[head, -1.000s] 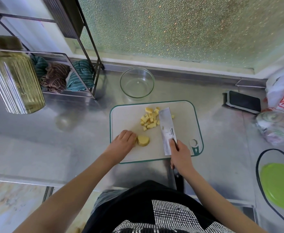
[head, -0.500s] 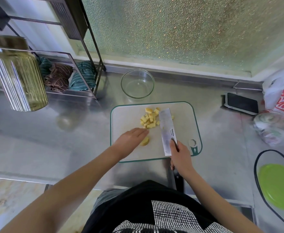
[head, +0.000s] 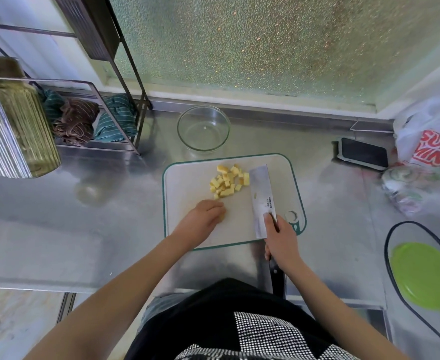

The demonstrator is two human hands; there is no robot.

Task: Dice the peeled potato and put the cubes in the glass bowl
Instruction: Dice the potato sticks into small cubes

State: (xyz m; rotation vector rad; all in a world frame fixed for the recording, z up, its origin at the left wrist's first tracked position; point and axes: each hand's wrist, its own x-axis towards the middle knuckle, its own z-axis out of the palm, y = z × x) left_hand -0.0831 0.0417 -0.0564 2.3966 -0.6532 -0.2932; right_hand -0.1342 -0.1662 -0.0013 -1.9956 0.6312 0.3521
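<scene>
A pile of yellow potato cubes [head: 228, 181] lies on the white cutting board [head: 187, 178] with the green rim. My left hand [head: 203, 216] rests on the board just below the pile, covering the remaining potato piece; only a sliver of it [head: 222, 217] shows at my fingertips. My right hand [head: 278, 237] grips the handle of a cleaver [head: 261, 198], whose blade lies flat on the board to the right of the cubes. The glass bowl [head: 203, 128] stands beyond the board, with one tiny speck inside.
A wire rack [head: 125, 100] with rolled cloths and a ribbed glass jar [head: 13, 120] are at the left. A phone [head: 363, 153], plastic bags [head: 427, 141] and a green plate [head: 421, 276] lie at the right. A frosted window runs behind the steel counter.
My left hand has slid forward over the potato piece, which was in full view beside it a second ago. The cleaver has barely moved.
</scene>
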